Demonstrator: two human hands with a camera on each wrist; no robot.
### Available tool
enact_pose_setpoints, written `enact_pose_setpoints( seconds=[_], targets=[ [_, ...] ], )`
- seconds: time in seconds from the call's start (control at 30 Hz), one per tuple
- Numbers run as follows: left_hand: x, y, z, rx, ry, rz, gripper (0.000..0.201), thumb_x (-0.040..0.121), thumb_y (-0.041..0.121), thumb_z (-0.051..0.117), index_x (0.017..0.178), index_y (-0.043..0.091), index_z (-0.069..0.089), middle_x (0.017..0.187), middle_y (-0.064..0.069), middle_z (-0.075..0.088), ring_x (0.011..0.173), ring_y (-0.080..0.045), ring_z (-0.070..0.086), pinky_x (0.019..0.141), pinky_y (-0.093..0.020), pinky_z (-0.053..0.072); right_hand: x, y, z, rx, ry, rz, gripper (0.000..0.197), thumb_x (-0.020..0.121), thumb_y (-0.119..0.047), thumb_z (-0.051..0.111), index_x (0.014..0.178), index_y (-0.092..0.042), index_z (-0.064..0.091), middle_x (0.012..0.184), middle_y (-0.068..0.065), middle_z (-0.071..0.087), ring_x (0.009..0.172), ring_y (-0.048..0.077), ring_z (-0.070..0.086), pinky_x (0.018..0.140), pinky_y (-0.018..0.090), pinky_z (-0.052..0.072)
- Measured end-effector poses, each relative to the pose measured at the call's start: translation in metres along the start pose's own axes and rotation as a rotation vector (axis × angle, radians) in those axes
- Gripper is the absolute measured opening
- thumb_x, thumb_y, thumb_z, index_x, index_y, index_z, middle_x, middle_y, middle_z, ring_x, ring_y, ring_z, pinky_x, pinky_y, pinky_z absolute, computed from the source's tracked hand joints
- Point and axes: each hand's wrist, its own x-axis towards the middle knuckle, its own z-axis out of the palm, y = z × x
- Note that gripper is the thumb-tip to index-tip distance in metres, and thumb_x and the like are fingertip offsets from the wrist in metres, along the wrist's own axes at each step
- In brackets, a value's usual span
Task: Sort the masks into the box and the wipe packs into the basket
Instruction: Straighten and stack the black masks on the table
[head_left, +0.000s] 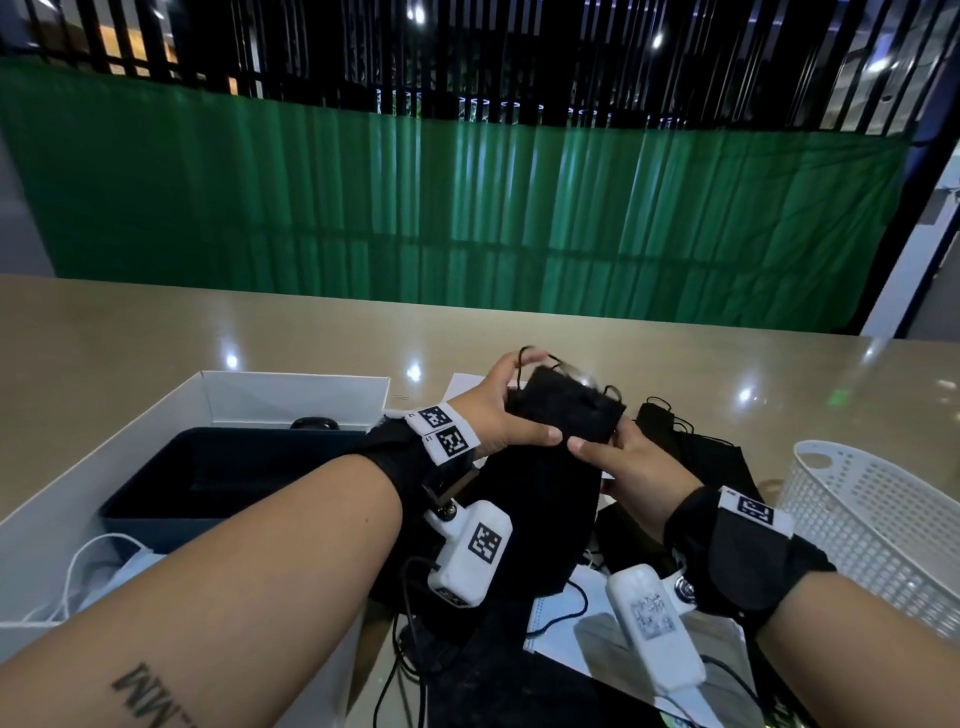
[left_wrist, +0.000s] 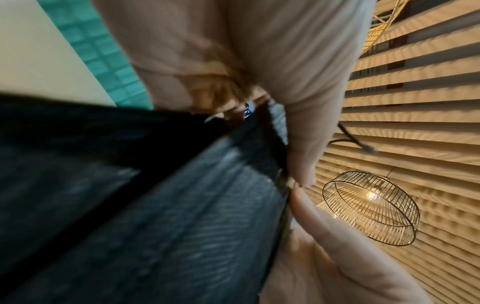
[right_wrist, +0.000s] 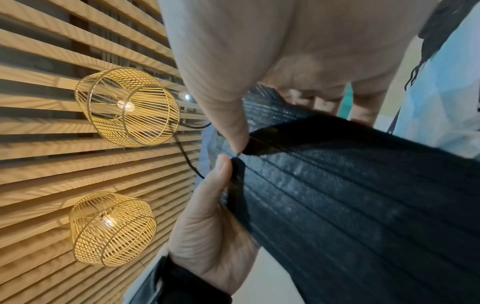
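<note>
Holding: both hands lift one black mask (head_left: 566, 410) above the table (head_left: 156, 332), between the box and the basket.
Around: a white box (head_left: 291, 387) stands open on the left, with a dark tray (head_left: 218, 467) inside it. A white basket (head_left: 878, 525) with small holes stands on the right. More black masks (head_left: 696, 452) lie in a heap on the table, under and behind the hands.
In the way: the arms and the wrist cameras hide most of the heap, so the wipe packs cannot be told apart.
Also there: a white mask with white loops (head_left: 98, 566) lies in the near corner of the box. A light blue mask (head_left: 550, 618) peeks out under the right wrist.
Count: one box, one basket, one mask held up. The masks in the heap overlap too much to count.
Left hand: the left hand (head_left: 498, 410) curls round the left end of the mask, thumb in front, fingers behind, with an ear loop (head_left: 524, 358) sticking up over the fingers.
Right hand: the right hand (head_left: 628, 462) pinches the lower right corner of the mask between thumb and fingers.
Close up: in the right wrist view the thumb (right_wrist: 207, 205) presses on the pleated black cloth (right_wrist: 363, 205).
Above: three wire lamps hang from a slatted ceiling in the wrist views.
</note>
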Motion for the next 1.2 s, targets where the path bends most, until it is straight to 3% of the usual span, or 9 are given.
enact_pose_setpoints(
  seconds=[0.13, 0.27, 0.33, 0.47, 0.63, 0.7, 0.87, 1.0, 1.2],
  targets=[
    [0.002, 0.000, -0.001, -0.057, 0.009, 0.049, 0.096, 0.069, 0.000, 0.078, 0.139, 0.038, 0.024, 0.111, -0.010, 0.057, 0.091, -0.021, 0.063, 0.087, -0.035, 0.054, -0.004, -0.007, 0.002, 0.038, -0.018, -0.060, 0.030, 0.091, 0.004, 0.051, 0.117, -0.011, 0.050, 0.108, 0.009, 0.063, 0.094, 0.017, 0.063, 0.074, 0.025, 0.052],
    [0.003, 0.002, -0.001, -0.119, 0.080, 0.164, 0.076, 0.064, 0.007, 0.080, 0.113, 0.046, 0.036, 0.091, -0.007, 0.057, 0.083, -0.019, 0.060, 0.084, -0.036, 0.053, -0.007, -0.030, 0.002, -0.068, 0.033, -0.273, 0.042, 0.091, 0.012, 0.045, 0.105, -0.028, 0.046, 0.097, 0.002, 0.062, 0.082, 0.009, 0.062, 0.072, 0.020, 0.053],
    [0.003, 0.002, -0.002, -0.113, 0.118, 0.172, 0.071, 0.054, 0.020, 0.081, 0.103, 0.047, 0.036, 0.092, -0.005, 0.059, 0.086, -0.022, 0.062, 0.088, -0.040, 0.052, -0.006, -0.039, -0.003, -0.135, 0.061, -0.347, 0.052, 0.089, 0.012, 0.046, 0.109, -0.035, 0.042, 0.087, -0.006, 0.061, 0.072, 0.006, 0.062, 0.070, 0.027, 0.052],
    [0.006, -0.003, -0.002, -0.100, 0.100, 0.188, 0.069, 0.071, -0.006, 0.075, 0.108, 0.036, 0.035, 0.085, 0.004, 0.062, 0.073, -0.013, 0.058, 0.078, -0.028, 0.051, -0.004, -0.038, -0.008, -0.309, 0.046, -0.327, 0.077, 0.085, 0.010, 0.053, 0.135, -0.040, 0.023, 0.080, -0.013, 0.056, 0.076, 0.013, 0.057, 0.083, 0.041, 0.048],
    [0.001, 0.001, 0.000, -0.037, 0.016, 0.167, 0.094, 0.075, -0.009, 0.071, 0.135, 0.042, 0.020, 0.082, 0.004, 0.061, 0.068, -0.011, 0.058, 0.075, -0.028, 0.052, -0.012, -0.024, -0.003, -0.472, -0.060, -0.167, 0.095, 0.086, -0.002, 0.062, 0.148, -0.032, -0.003, 0.098, 0.004, 0.058, 0.081, 0.012, 0.062, 0.079, 0.021, 0.050],
    [-0.002, 0.004, 0.001, 0.062, -0.022, 0.160, 0.100, 0.076, -0.004, 0.073, 0.143, 0.040, 0.013, 0.082, 0.006, 0.056, 0.070, -0.008, 0.054, 0.075, -0.023, 0.049, -0.011, -0.018, -0.001, -0.515, -0.045, -0.161, 0.094, 0.087, -0.005, 0.062, 0.148, -0.032, -0.004, 0.101, 0.004, 0.061, 0.091, 0.017, 0.064, 0.088, 0.029, 0.050],
    [-0.001, 0.006, -0.001, 0.219, 0.047, 0.131, 0.093, 0.079, 0.005, 0.072, 0.148, 0.032, 0.016, 0.080, 0.009, 0.047, 0.068, -0.005, 0.047, 0.069, -0.016, 0.044, 0.000, -0.007, -0.004, -0.521, -0.014, -0.153, 0.076, 0.085, -0.010, 0.066, 0.143, -0.032, 0.021, 0.099, 0.001, 0.067, 0.096, 0.023, 0.066, 0.093, 0.039, 0.051],
    [0.005, 0.002, -0.010, 0.149, 0.222, 0.171, 0.075, 0.080, 0.006, 0.071, 0.140, 0.033, 0.035, 0.081, 0.009, 0.044, 0.070, -0.007, 0.045, 0.073, -0.021, 0.045, -0.003, -0.010, -0.013, -0.687, -0.095, 0.005, 0.022, 0.084, -0.018, 0.069, 0.102, -0.025, 0.059, 0.090, -0.006, 0.068, 0.084, 0.013, 0.067, 0.081, 0.024, 0.053],
    [0.010, -0.005, -0.017, 0.046, 0.385, 0.182, 0.044, 0.083, 0.010, 0.068, 0.115, 0.035, 0.052, 0.080, 0.008, 0.042, 0.067, -0.007, 0.045, 0.068, -0.020, 0.044, -0.007, 0.001, -0.047, -0.607, -0.007, 0.171, 0.015, 0.085, -0.023, 0.069, 0.094, -0.012, 0.066, 0.070, 0.004, 0.067, 0.061, 0.017, 0.062, 0.063, 0.026, 0.050]
  ],
)
